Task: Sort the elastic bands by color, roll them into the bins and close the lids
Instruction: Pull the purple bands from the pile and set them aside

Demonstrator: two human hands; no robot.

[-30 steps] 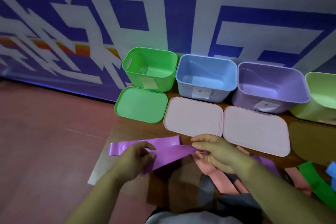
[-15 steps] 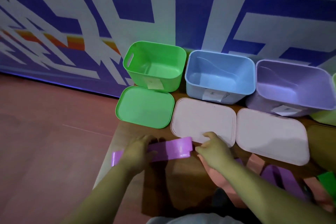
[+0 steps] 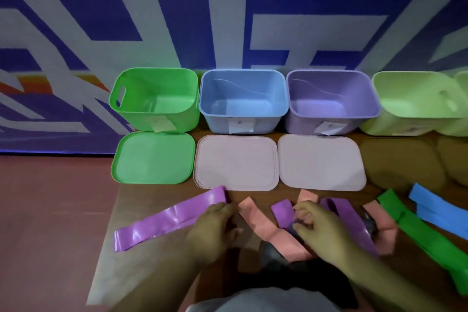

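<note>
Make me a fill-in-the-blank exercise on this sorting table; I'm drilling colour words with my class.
The bin between the green bin and the purple bin is ____. The lid in front of the green bin is ____. The long band left of the left hand is ____.
Missing words: blue; green; purple.

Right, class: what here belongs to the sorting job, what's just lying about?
Job: purple elastic bands, pink bands, green band, blue band; green plastic bin, blue bin, purple bin, pale green bin; green lid, two pink lids.
Lying about: wooden table, patterned wall.
</note>
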